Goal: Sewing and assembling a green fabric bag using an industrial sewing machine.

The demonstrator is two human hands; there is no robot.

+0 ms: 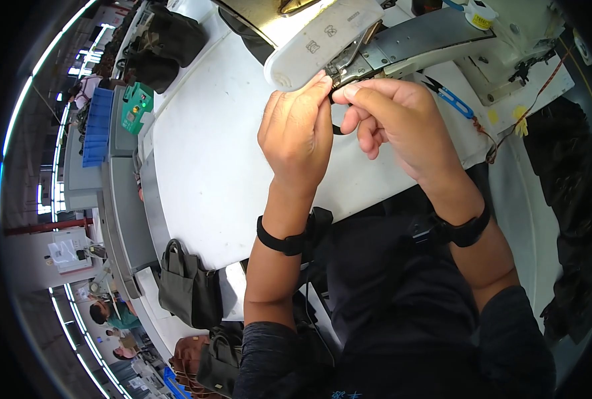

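Observation:
Both hands meet close beneath the pale head of a sewing machine (329, 45), beside its presser foot (341, 72). My left hand (294, 133) has its fingertips pressed together at the foot; whatever they grip is mostly hidden. Thumb and forefinger of my right hand (405, 123) are pinched together just to the right, with the other fingers loosely curled. A narrow black strip (337, 130) shows between the two hands, running up toward the fingertips. It looks caught in the pinch, though its ends are covered.
Blue-handled thread snips (454, 101) lie right of the machine arm (429, 40). The white table (202, 159) spreads to the left. Dark handbags (189, 282) stand at its near left side, and more dark bags (166, 46) at the far left, near a green box (137, 108) and blue bin (97, 126).

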